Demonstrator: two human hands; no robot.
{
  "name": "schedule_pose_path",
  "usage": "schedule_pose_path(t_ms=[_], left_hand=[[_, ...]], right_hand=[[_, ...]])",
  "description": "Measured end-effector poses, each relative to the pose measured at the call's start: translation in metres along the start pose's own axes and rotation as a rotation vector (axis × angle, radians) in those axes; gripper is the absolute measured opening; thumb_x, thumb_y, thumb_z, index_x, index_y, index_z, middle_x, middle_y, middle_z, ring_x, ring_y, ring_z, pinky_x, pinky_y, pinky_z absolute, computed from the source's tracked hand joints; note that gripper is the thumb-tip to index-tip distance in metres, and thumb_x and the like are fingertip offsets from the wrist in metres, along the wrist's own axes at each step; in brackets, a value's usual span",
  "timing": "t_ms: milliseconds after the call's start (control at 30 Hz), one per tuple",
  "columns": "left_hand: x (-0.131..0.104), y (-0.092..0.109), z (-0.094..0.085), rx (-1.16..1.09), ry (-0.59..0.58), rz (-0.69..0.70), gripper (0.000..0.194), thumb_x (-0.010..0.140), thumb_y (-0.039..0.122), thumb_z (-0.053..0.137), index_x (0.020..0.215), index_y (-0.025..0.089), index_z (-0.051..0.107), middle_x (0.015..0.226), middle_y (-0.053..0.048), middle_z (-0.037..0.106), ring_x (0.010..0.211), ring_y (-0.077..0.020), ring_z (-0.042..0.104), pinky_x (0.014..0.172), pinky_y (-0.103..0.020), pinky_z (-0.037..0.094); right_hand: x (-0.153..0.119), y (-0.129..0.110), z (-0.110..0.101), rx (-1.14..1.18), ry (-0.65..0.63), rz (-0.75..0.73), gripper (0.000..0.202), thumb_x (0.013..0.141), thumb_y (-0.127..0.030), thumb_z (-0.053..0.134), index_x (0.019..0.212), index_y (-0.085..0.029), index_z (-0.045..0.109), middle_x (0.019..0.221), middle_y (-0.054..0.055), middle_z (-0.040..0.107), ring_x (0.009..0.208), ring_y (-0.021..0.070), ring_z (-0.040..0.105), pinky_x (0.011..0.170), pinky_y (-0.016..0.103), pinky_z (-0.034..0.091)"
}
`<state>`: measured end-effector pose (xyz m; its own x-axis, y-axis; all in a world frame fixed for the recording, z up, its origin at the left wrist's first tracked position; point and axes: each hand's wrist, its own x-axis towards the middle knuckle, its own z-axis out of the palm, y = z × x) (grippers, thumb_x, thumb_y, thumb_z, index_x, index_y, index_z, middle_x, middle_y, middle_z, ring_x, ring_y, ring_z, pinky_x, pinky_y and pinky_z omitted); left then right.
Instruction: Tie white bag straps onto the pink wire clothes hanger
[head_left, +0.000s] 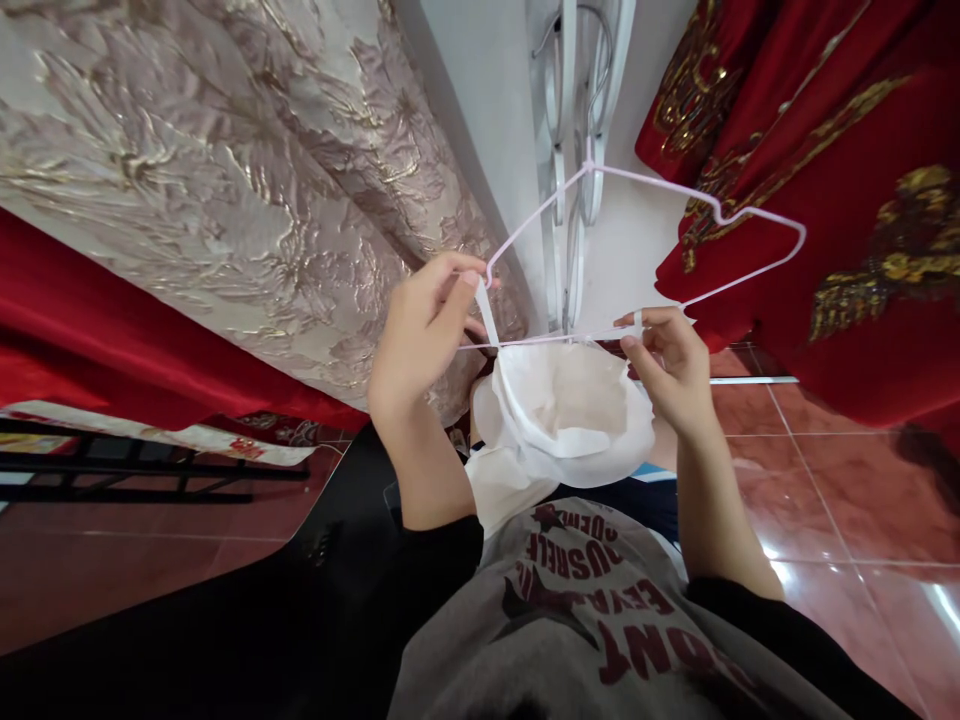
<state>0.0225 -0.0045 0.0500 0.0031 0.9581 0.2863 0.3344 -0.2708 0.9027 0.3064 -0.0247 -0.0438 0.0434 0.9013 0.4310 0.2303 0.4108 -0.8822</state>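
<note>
At far left we have smooth red cloth (150, 340) below pinkish-beige brocade fabric (225, 150) with raised gold flowers. Our left hand (421, 328) has thumb and forefinger clamped on a narrow white fabric strap (487, 312), beside the left end of a thin, pale-pink, triangular hanger (652, 178). Between our hands, a soft white fabric garment (574, 455) hangs just below the hanger's bottom bar. Our right hand (670, 370) pinches a second white fabric strap (611, 332) between thumb and fingers, near gold-embroidered red drapery (847, 330).
</note>
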Motion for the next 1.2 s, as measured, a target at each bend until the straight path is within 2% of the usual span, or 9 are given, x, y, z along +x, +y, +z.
schedule_pose_path(t_ms=[100, 233, 433, 600, 700, 800, 933, 1067, 1200], left_hand=[[0.012, 0.008, -0.003, 0.225, -0.039, 0.039, 0.027, 0.109, 0.041, 0.061, 0.099, 0.019, 0.072, 0.082, -0.004, 0.078, 0.047, -0.0132, 0.059, 0.056, -0.028, 0.048], [0.029, 0.004, -0.015, 0.320, -0.046, -0.140, 0.035, 0.110, 0.043, 0.062, 0.093, 0.015, 0.073, 0.058, 0.000, 0.068, 0.038, -0.0107, 0.045, 0.058, -0.029, 0.045], [-0.008, -0.053, -0.024, -0.073, 0.257, -0.267, 0.032, 0.109, 0.041, 0.065, 0.092, 0.015, 0.076, 0.072, -0.004, 0.077, 0.039, -0.0078, 0.051, 0.044, -0.025, 0.038], [-0.039, -0.091, 0.024, -0.633, 0.344, -0.243, 0.030, 0.099, 0.048, 0.077, 0.095, 0.019, 0.074, 0.081, -0.006, 0.080, 0.051, -0.0091, 0.063, 0.046, -0.019, 0.043], [-0.039, -0.091, 0.059, -0.846, 0.423, -0.226, 0.034, 0.100, 0.049, 0.076, 0.086, 0.019, 0.070, 0.070, -0.001, 0.069, 0.054, -0.0091, 0.063, 0.052, -0.019, 0.048], [-0.037, -0.087, 0.075, -0.891, 0.506, -0.159, 0.038, 0.099, 0.051, 0.076, 0.081, 0.019, 0.066, 0.066, 0.002, 0.061, 0.054, -0.0085, 0.059, 0.055, -0.019, 0.049], [-0.030, -0.086, 0.061, -0.801, 0.565, -0.064, 0.043, 0.095, 0.056, 0.080, 0.079, 0.019, 0.065, 0.066, 0.002, 0.058, 0.055, -0.0090, 0.056, 0.053, -0.020, 0.045], [-0.014, -0.084, 0.029, -0.700, 0.650, 0.000, 0.046, 0.098, 0.052, 0.078, 0.072, 0.018, 0.060, 0.066, 0.001, 0.057, 0.059, -0.0094, 0.057, 0.059, -0.020, 0.047], [-0.004, -0.083, 0.016, -0.669, 0.648, -0.021, 0.047, 0.100, 0.050, 0.075, 0.071, 0.018, 0.058, 0.066, 0.002, 0.055, 0.058, -0.0094, 0.055, 0.061, -0.020, 0.048]], right_hand=[[-0.002, 0.000, -0.002, 0.008, -0.012, 0.002, 0.014, 0.099, -0.038, 0.071, 0.108, -0.027, 0.067, 0.109, 0.002, 0.072, 0.067, 0.0105, 0.051, 0.059, 0.031, 0.045], [-0.005, 0.004, -0.001, 0.011, -0.027, 0.026, 0.015, 0.099, -0.037, 0.071, 0.110, -0.028, 0.067, 0.110, 0.002, 0.071, 0.071, 0.0119, 0.054, 0.062, 0.032, 0.046], [-0.003, 0.007, 0.007, -0.014, -0.023, 0.007, 0.021, 0.099, -0.039, 0.070, 0.116, -0.028, 0.067, 0.105, 0.002, 0.069, 0.068, 0.0108, 0.049, 0.059, 0.031, 0.041], [-0.003, 0.007, 0.011, -0.012, 0.020, -0.006, 0.019, 0.101, -0.042, 0.069, 0.113, -0.027, 0.069, 0.104, 0.002, 0.071, 0.064, 0.0103, 0.046, 0.058, 0.031, 0.043], [-0.003, 0.005, 0.013, -0.005, 0.038, -0.021, 0.019, 0.101, -0.041, 0.068, 0.114, -0.027, 0.071, 0.110, 0.003, 0.074, 0.062, 0.0092, 0.046, 0.056, 0.030, 0.044], [-0.001, 0.002, 0.013, 0.067, 0.024, -0.026, 0.020, 0.099, -0.036, 0.070, 0.117, -0.028, 0.072, 0.119, 0.003, 0.077, 0.063, 0.0078, 0.052, 0.059, 0.029, 0.048], [0.007, 0.004, -0.006, 0.247, 0.295, -0.036, 0.019, 0.093, -0.026, 0.070, 0.110, -0.023, 0.077, 0.107, 0.006, 0.082, 0.067, 0.0100, 0.067, 0.064, 0.028, 0.056], [0.030, 0.014, -0.045, 0.287, 0.618, -0.019, 0.023, 0.078, -0.017, 0.068, 0.098, -0.018, 0.079, 0.100, 0.010, 0.084, 0.049, 0.0080, 0.059, 0.043, 0.024, 0.045], [0.057, 0.012, -0.079, 0.233, 0.509, 0.056, 0.030, 0.065, -0.017, 0.079, 0.095, -0.019, 0.082, 0.106, 0.012, 0.085, 0.041, 0.0058, 0.052, 0.034, 0.022, 0.030]])
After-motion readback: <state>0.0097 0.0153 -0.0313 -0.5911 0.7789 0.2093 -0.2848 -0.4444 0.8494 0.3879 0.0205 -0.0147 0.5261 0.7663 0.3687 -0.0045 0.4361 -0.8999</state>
